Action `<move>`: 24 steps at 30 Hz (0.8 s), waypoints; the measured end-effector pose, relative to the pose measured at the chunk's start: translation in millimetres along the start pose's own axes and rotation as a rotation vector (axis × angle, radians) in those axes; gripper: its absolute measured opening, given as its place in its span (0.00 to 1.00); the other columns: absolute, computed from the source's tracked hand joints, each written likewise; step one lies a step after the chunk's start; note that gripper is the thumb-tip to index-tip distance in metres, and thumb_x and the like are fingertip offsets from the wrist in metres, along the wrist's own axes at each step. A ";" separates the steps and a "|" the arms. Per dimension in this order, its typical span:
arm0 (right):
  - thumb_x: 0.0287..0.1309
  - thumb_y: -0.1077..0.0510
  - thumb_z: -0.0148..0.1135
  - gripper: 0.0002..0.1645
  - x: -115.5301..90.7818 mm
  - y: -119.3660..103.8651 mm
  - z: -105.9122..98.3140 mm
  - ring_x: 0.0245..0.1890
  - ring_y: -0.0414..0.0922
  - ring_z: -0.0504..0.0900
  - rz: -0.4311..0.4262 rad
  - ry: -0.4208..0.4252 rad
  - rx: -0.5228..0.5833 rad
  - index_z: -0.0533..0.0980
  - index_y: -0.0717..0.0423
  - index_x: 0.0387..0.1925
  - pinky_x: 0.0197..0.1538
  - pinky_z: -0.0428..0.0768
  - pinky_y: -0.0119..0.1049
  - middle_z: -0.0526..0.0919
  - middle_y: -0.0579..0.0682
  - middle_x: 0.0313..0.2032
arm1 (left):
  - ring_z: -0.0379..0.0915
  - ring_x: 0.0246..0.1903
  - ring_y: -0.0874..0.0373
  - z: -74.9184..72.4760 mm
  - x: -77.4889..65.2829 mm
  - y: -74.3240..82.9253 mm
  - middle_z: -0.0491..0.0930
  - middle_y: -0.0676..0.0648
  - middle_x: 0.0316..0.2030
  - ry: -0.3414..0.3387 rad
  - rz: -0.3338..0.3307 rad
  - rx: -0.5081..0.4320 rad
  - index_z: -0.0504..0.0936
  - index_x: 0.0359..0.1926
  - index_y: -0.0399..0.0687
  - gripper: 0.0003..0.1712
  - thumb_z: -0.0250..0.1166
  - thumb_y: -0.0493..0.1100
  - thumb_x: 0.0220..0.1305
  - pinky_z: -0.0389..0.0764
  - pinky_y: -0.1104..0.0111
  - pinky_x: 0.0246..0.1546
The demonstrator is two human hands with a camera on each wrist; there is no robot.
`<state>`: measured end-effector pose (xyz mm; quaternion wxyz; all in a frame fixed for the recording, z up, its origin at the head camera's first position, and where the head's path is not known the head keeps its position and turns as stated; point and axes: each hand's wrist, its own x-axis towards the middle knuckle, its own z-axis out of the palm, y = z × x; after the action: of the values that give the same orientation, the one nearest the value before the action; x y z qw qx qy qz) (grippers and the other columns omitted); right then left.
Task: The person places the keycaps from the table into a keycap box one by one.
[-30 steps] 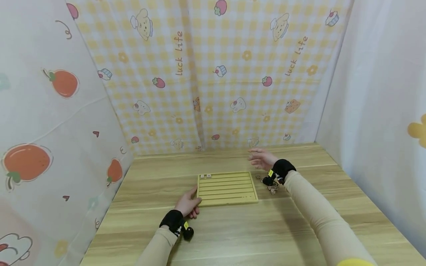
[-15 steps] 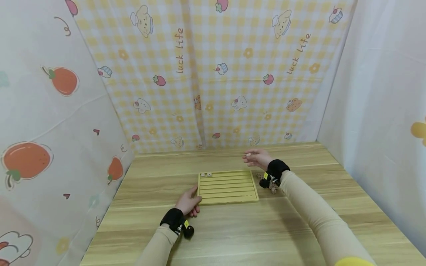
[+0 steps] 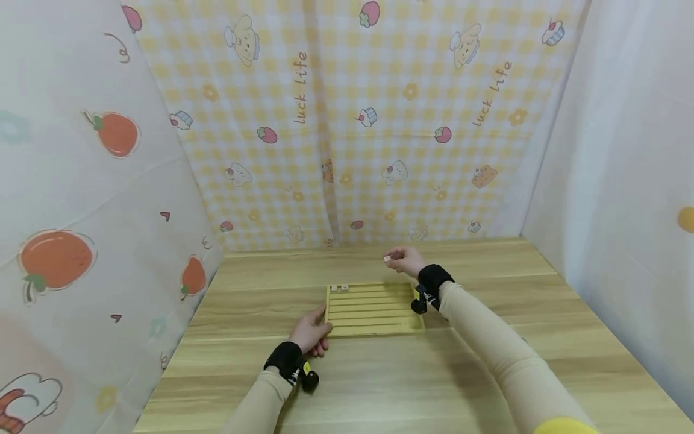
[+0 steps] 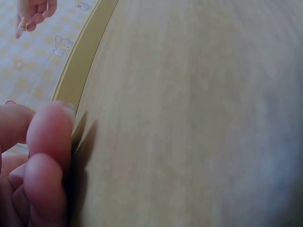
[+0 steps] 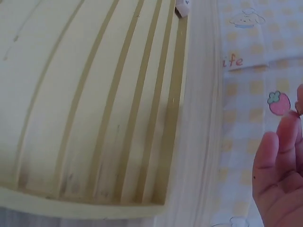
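Observation:
A yellow tray with several long parallel grooves lies on the table. Two small pale cubes with dark marks sit at the left end of its farthest groove. My left hand grips the tray's near left corner, thumb on the rim; curled fingers show beside the edge in the left wrist view. Above the table, beyond the tray's far right part, my right hand pinches another small pale cube between thumb and fingertips. In the right wrist view only part of that hand shows, and its cube is hardly visible.
The wood-grain table meets a checked cloth at its back edge. White cloth walls stand left and right. A black wrist camera on the right wrist covers part of the tray's right edge.
My right hand has moved left from beside the tray's right side, and the cube in its fingertips now shows clearly. The loose pieces right of the tray are now hidden behind the right wrist.

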<state>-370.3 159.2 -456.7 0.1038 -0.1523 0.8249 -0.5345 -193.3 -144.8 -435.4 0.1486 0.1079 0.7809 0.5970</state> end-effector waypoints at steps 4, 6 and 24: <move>0.66 0.68 0.53 0.20 -22.3 -44.9 13.6 0.46 0.64 0.77 0.015 0.006 0.037 0.70 0.75 0.56 0.49 0.78 0.52 0.75 0.74 0.49 | 0.71 0.09 0.58 1.4 45.2 -69.8 0.78 0.39 0.15 0.075 -0.136 0.058 0.50 0.74 0.35 0.39 0.57 0.39 0.69 0.73 0.68 0.09; 0.67 0.70 0.50 0.20 -21.6 -46.2 17.9 0.43 0.63 0.79 0.032 -0.004 0.140 0.68 0.76 0.58 0.47 0.80 0.49 0.73 0.76 0.50 | 0.71 0.08 0.59 -1.2 51.3 -84.1 0.77 0.43 0.13 0.075 -0.117 0.061 0.49 0.75 0.36 0.40 0.57 0.40 0.69 0.71 0.69 0.08; 0.68 0.58 0.56 0.19 3.2 -9.2 18.6 0.14 0.41 0.53 0.056 -0.112 -0.076 0.76 0.63 0.56 0.22 0.62 0.36 0.58 0.46 0.16 | 0.72 0.08 0.60 -3.5 53.8 -87.2 0.78 0.46 0.13 0.070 -0.128 0.089 0.50 0.75 0.41 0.39 0.57 0.42 0.69 0.72 0.70 0.09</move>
<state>-365.7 138.7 -455.9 0.1590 -0.1625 0.8415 -0.4901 -243.9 -152.3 -524.3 0.1541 0.0435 0.8166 0.5546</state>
